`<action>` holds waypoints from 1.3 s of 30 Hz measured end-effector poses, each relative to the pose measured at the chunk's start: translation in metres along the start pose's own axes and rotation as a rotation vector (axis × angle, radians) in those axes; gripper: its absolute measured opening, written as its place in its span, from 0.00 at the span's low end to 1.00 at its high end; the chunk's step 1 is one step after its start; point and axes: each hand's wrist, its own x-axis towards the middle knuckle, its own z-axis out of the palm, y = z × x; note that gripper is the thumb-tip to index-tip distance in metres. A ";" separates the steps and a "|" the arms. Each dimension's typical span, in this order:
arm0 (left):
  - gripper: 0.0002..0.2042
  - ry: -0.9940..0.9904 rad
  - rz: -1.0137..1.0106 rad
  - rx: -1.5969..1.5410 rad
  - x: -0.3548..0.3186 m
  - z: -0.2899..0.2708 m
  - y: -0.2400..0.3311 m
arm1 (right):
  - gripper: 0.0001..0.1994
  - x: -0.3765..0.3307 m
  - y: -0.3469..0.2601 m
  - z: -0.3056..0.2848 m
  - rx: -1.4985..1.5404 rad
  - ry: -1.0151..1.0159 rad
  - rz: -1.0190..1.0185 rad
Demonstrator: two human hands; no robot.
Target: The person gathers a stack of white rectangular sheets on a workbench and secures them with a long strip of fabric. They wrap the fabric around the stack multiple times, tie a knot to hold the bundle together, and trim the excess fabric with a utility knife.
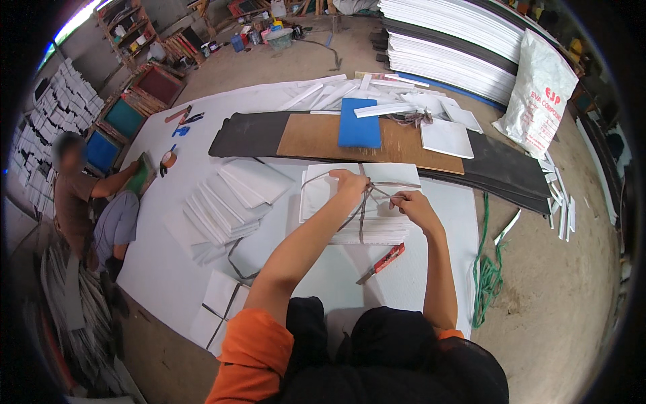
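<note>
A stack of white sheets (383,176) lies in front of me on a large white floor sheet (168,262). A grey strap (363,215) crosses over the stack. My left hand (351,184) presses on top of the stack where the strap crosses and grips it. My right hand (412,204) pinches another end of the strap and pulls it to the right. A red-handled utility knife (385,260) lies just below the stack, near my right forearm.
A fanned pile of white sheets (229,202) lies to the left, a strapped bundle (222,306) nearer me. Brown board (316,138), blue sheet (358,122) and black mats (245,133) lie beyond. Green cord (486,279) sits right. Another person (87,209) sits at far left.
</note>
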 end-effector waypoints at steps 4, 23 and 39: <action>0.43 0.006 0.011 -0.098 -0.011 0.008 -0.001 | 0.10 0.022 0.032 0.010 -0.096 0.264 -0.062; 0.35 0.095 0.355 0.159 -0.038 -0.010 -0.010 | 0.13 0.058 -0.007 0.050 -0.105 0.426 -0.137; 0.22 0.113 0.634 0.403 -0.028 -0.030 -0.008 | 0.16 0.049 -0.003 0.078 0.298 0.637 -0.112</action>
